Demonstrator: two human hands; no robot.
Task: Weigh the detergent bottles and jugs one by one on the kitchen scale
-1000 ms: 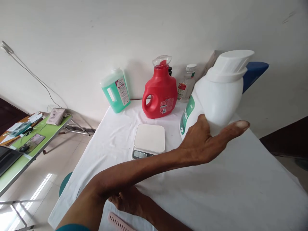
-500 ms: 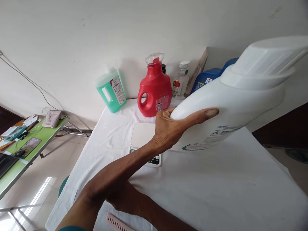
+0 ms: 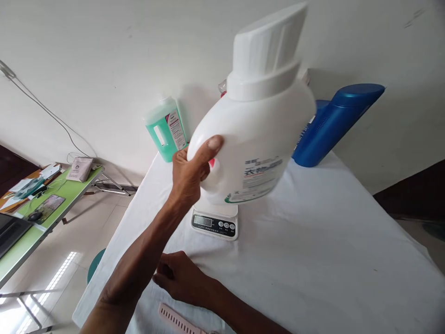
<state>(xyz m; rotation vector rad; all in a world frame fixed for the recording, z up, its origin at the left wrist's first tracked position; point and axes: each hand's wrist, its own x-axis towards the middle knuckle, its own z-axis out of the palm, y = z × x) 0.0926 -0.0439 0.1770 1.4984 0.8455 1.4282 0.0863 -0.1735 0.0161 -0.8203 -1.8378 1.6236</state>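
Note:
My left hand grips a white laundry detergent jug by its side handle, thumb on top. The jug hangs in the air, tilted, its ribbed white cap up. Below it on the tablecloth stands a white digital kitchen scale, its weighing plate mostly hidden by the jug. On the cloth in front of the scale lies my right hand, its fingers curled in a loose fist and partly behind my left forearm. Nothing shows in it. A pink watch strap lies close by.
A green liquid jug stands at the table's back left, a blue bottle at the back right by the wall. A red jug is almost wholly hidden by the white one. At the left is a green side table.
My left hand has swung the white jug leftward and made it more upright, so it now covers the red jug. The scale's display and the blue bottle have come into sight. My right hand stayed low.

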